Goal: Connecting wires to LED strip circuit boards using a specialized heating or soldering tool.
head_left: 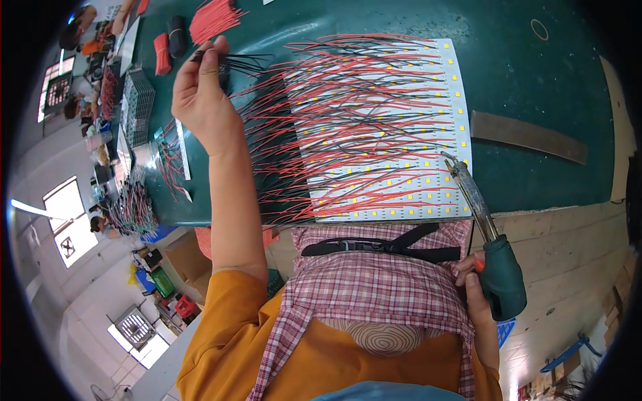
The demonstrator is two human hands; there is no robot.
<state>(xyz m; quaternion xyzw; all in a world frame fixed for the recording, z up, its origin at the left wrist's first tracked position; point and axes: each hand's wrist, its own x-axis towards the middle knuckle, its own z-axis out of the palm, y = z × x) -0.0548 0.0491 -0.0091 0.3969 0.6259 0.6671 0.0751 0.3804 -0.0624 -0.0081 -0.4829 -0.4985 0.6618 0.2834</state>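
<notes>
A bunch of thin black wires (249, 65) is pinched in my left hand (208, 87), raised over the far left of the green table. My right hand (476, 287) is closed round the dark green handle of a soldering iron (503, 267) at the table's front edge. Its metal tip reaches over the right side of a white LED board (457, 100), close to the wire ends there; whether it touches cannot be told. Rows of red and black wires (361, 144) lie across the board and stick out past its left edge. Small yellow LEDs dot its surface.
Loose red wires (215, 23), a red bundle (162, 53) and a black bundle (176, 37) lie at the far left. A flat grey strip (528, 137) rests right of the board, beyond it a rubber band (539, 30). Stacked grey trays (137, 107) stand left. Other people sit farther off.
</notes>
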